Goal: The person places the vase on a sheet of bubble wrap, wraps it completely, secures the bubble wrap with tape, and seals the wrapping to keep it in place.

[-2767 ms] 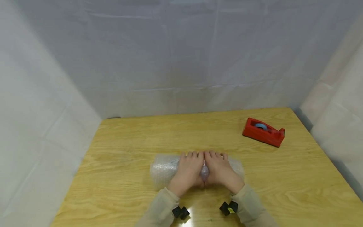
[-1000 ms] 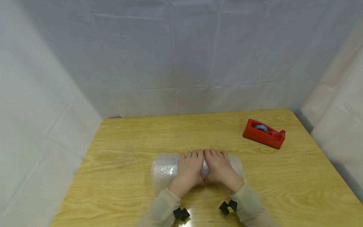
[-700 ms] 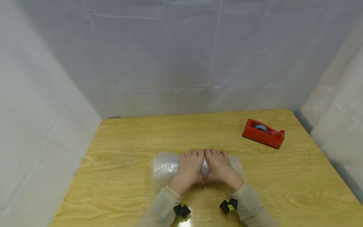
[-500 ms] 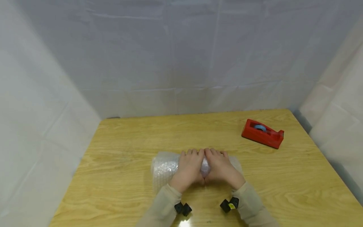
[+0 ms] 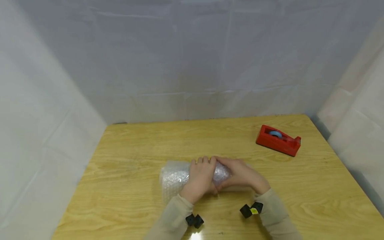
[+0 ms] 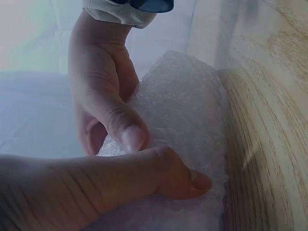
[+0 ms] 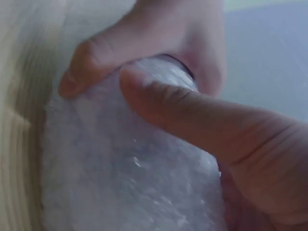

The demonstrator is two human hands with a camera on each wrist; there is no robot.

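A roll of bubble wrap [image 5: 173, 178] lies crosswise on the wooden table, with something faintly purplish showing through its middle. My left hand [image 5: 198, 180] grips it near the centre, fingers over the far side and thumb low on the near side. Just right of that, my right hand [image 5: 244, 175] curves round the roll, its thumb on the near face. Both thumbs press on the bubble wrap [image 6: 183, 110] in the left wrist view. From the right wrist, the clear bubbles [image 7: 130, 168] fill the space below both hands. Whatever is inside is too veiled to identify.
At the table's back right stands a red tape dispenser [image 5: 277, 140] with a blue-cored roll of tape. The wooden tabletop [image 5: 126, 150] ends against a pale sheet [image 5: 192, 66] at the back, with more sheeting on both sides.
My right hand has shifted right and turned, opening a gap from the left hand where more of the roll shows. The left hand and the roll stay nearly in place.
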